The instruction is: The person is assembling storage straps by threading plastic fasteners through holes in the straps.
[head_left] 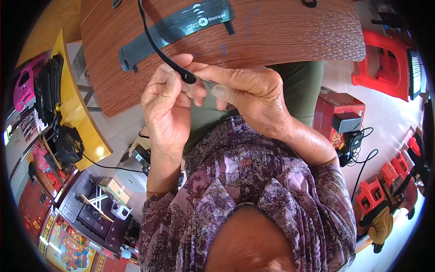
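A long black strap (pixel 156 49) runs from the table's far edge down to my hands, and its rounded end has a small hole. My left hand (pixel 167 102) pinches the strap near that end, with the thumb and fingers closed on it. Facing it, my right hand (pixel 253 93) is closed, thumb against the index finger, at the strap's tip. A thin, pale sliver shows between these fingertips; I cannot make out what it is. Beyond my hands, several dark teal printed cards (pixel 174 36) lie overlapped on the brown wood-grain table (pixel 290 41).
A small black loop (pixel 310 3) lies at the table's far side. At left, black straps (pixel 49 86) are bundled by a yellow board (pixel 86 131). Red plastic stools (pixel 380 68) and a red box (pixel 333 111) stand at right. A person (pixel 380 224) is at the lower right.
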{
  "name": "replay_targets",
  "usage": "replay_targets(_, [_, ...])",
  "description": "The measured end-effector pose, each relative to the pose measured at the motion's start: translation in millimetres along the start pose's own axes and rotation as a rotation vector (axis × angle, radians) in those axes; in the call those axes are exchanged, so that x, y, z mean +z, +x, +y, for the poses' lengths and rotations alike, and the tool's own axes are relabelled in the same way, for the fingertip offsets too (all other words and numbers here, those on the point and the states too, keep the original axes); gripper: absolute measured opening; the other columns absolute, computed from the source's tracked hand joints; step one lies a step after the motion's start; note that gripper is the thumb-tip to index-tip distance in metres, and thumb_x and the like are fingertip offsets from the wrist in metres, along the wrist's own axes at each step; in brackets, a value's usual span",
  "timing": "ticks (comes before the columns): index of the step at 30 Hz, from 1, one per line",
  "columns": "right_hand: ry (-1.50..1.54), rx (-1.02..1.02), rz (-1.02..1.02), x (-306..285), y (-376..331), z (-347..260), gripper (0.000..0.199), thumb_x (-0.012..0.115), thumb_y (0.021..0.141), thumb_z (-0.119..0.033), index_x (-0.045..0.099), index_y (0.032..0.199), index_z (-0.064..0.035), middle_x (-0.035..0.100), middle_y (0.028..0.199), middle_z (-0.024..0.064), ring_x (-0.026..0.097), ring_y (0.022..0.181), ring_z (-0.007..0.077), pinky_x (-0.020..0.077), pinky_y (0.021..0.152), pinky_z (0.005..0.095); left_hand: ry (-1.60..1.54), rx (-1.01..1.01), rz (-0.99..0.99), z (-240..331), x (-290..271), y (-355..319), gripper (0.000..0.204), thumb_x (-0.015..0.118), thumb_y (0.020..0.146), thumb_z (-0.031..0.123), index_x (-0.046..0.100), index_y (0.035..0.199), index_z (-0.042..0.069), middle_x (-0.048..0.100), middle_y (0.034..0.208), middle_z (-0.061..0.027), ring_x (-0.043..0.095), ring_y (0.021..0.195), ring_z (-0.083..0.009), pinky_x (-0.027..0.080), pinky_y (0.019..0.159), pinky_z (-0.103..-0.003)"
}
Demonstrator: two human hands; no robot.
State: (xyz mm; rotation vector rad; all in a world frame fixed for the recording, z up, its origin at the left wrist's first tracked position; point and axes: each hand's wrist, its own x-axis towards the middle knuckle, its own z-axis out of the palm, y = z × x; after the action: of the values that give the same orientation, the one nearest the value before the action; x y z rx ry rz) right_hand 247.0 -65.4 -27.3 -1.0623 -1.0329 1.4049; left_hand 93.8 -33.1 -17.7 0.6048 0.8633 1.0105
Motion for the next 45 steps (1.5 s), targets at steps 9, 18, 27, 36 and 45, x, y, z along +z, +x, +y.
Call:
replay_targets(9, [-0.382, -0.252, -0.014, -3.7, -0.5, 3.7, 0.047, 0.055, 0.07, 0.012, 0.062, 0.112, -0.0076, 0.06, 0.066, 0.0078, 0.054, 0.055, 0.0121, 0.0458, 0.051, 0.0231, 0.063, -0.013, 0.032, 5.2, 2.0, -2.3, 0.028, 0.049, 0.091, 0.015, 0.053, 0.108, -0.007, 0.062, 0.097, -0.0197, 0.059, 0.064, -0.0152, 0.044, 0.057, -0.024])
replay_targets(18, [-0.547, -0.323, -0.003, -4.1, 0.1, 4.3, 0.057, 0.053, 0.062, 0.013, 0.061, 0.114, -0.0092, 0.053, 0.058, 0.0068, 0.053, 0.051, 0.0146, 0.0446, 0.048, 0.0258, 0.053, -0.029, 0.063, 12.7, 5.0, -0.3, 0.027, 0.05, 0.089, 0.011, 0.054, 0.108, -0.007, 0.062, 0.094, -0.0216, 0.059, 0.06, -0.0167, 0.044, 0.053, -0.026])
replay_targets(27, [-0.556, -0.26, -0.025, -4.2, 0.9, -3.2, 0.047, 0.054, 0.068, 0.012, 0.062, 0.111, -0.007, 0.053, 0.058, 0.0078, 0.054, 0.052, 0.0149, 0.0449, 0.048, 0.0266, 0.005, -0.042, 0.017, 6.9, -3.4, 0.8, 0.025, 0.052, 0.088, 0.009, 0.052, 0.108, -0.006, 0.062, 0.095, -0.0195, 0.062, 0.067, -0.0188, 0.046, 0.057, -0.028])
replay_targets(36, [-0.682, -0.323, 0.009, -6.2, 1.7, -1.9, 0.027, 0.056, 0.062, 0.004, 0.061, 0.087, -0.0041, 0.058, 0.063, 0.0106, 0.059, 0.057, 0.029, 0.0465, 0.048, 0.0383, 0.023, -0.028, 0.008, 8.3, 5.1, 0.6, 0.021, 0.053, 0.089, 0.01, 0.052, 0.103, -0.005, 0.061, 0.095, -0.0179, 0.063, 0.072, -0.0199, 0.048, 0.061, -0.029])
replay_targets(45, [-0.78, -0.327, 0.026, -5.3, -1.7, -4.8, 0.025, 0.057, 0.06, 0.002, 0.057, 0.084, -0.0038, 0.054, 0.059, 0.0106, 0.058, 0.056, 0.0309, 0.0456, 0.048, 0.0394, -0.068, 0.059, -0.063, -7.6, -3.0, 1.5, 0.021, 0.058, 0.086, 0.011, 0.052, 0.101, -0.002, 0.059, 0.093, -0.0157, 0.063, 0.072, -0.0211, 0.049, 0.059, -0.031])
